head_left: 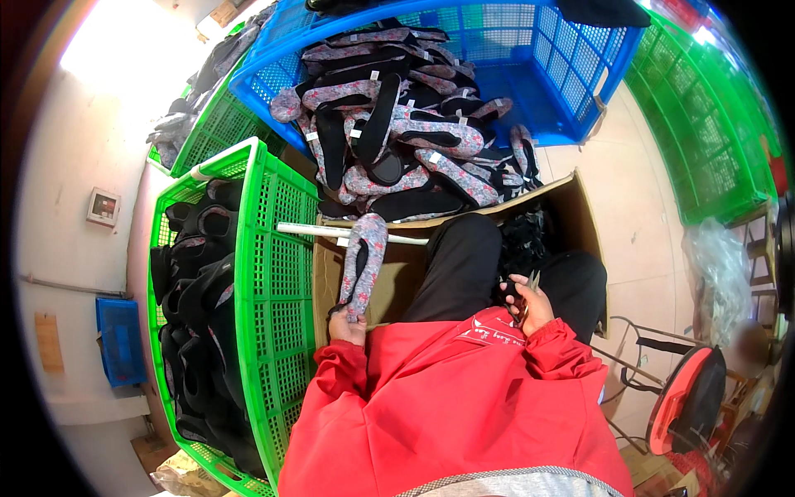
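My left hand (347, 328) is closed on one end of a grey slipper (364, 258) with a red floral pattern and a black opening. The slipper points away from me, above the cardboard box (329, 277) and beside a white rod (302, 229). Near my right knee, my right hand (532, 306) is closed around a small pair of thread snips (534, 280), whose pointed tips stick out past the fingers. Part of the snips is hidden by the fingers. Ahead lies a heap of similar floral and black slippers (435, 132), some with small white tags.
A blue crate (571, 91) lies on its side behind the heap. At my left stands a green crate (277, 331) of dark slippers. Black scraps (523, 236) sit in the box between my knees. Farther right are another green crate (700, 124) and a red-and-black stool seat (687, 398).
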Motion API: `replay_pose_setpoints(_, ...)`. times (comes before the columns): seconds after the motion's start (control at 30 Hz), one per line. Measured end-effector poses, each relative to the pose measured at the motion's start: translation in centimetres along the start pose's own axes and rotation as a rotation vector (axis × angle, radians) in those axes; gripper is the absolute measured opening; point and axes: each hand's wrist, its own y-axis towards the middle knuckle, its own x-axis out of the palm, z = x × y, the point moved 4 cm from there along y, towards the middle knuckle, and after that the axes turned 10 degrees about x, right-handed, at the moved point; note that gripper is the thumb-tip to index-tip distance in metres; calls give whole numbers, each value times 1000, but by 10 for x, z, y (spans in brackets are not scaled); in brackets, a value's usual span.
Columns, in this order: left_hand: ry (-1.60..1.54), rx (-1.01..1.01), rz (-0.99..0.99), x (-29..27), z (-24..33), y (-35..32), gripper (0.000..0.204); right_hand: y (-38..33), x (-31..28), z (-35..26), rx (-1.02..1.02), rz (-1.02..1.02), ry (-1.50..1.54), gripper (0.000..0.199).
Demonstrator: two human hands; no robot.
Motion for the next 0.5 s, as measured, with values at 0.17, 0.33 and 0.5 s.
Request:
replay_pose_setpoints(0.17,-315,-32,-305,62,11,-28,16,1,-3,-1,-9,4,-7,29)
replay_pose_setpoints(0.33,-255,-10,-115,52,15,-27,14,0,2,-1,3,2,-5,30)
replay_pose_setpoints(0.5,-95,-110,196,13,-5,-7,11,1,-3,1,7,27,-3,30)
